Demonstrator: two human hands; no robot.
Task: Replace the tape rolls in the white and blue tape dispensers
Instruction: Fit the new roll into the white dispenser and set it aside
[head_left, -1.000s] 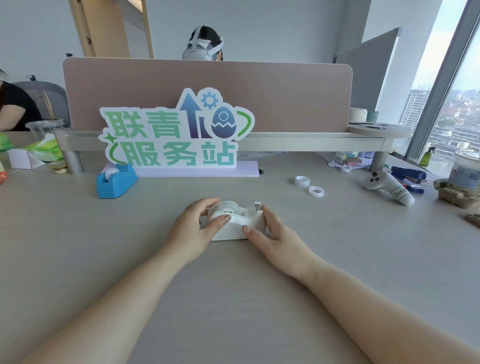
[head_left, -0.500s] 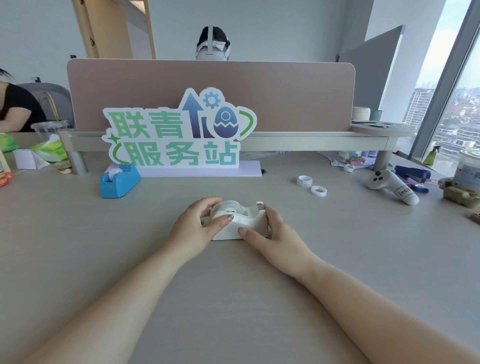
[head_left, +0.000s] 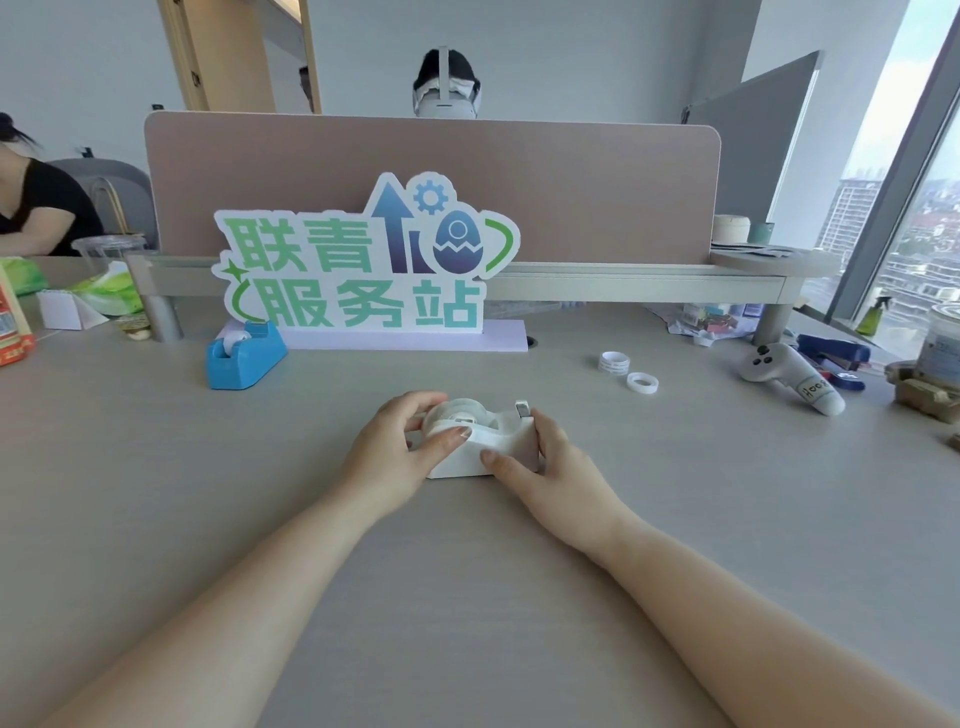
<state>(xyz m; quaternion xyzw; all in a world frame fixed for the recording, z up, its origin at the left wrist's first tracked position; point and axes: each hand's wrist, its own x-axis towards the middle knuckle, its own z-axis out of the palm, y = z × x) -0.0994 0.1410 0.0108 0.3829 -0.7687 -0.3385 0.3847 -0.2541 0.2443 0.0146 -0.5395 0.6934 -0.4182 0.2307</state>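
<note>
Plainly, the white dispenser (head_left: 483, 449) sits flat on the grey table (head_left: 467, 597) at twelve o'clock from the person, with both hands closed around it. The left hand (head_left: 387, 452) curls round its rounded end, thumb on the near wall just under the tape roll (head_left: 457, 413) and fingers behind. Whether those fingertips touch the roll or only the housing is hard to tell. The right hand (head_left: 550, 467) grips the cutter end, thumb pressed to the front face and fingers wrapped past the small metal cutter (head_left: 522, 409). The body looks like matte, rigid plastic with smooth rounded sides, probably weighted enough to stay put but liable to slide on the smooth tabletop, so steadying it by the low flanks seems wise. The roll is a glossy, translucent ring, light and slippery, best pinched across its edges and lifted straight up; the toothed blade is worth avoiding. The blue dispenser (head_left: 244, 358), a blockier wedge, waits at ten o'clock, and two spare rings (head_left: 614, 362) lie at one o'clock.
</note>
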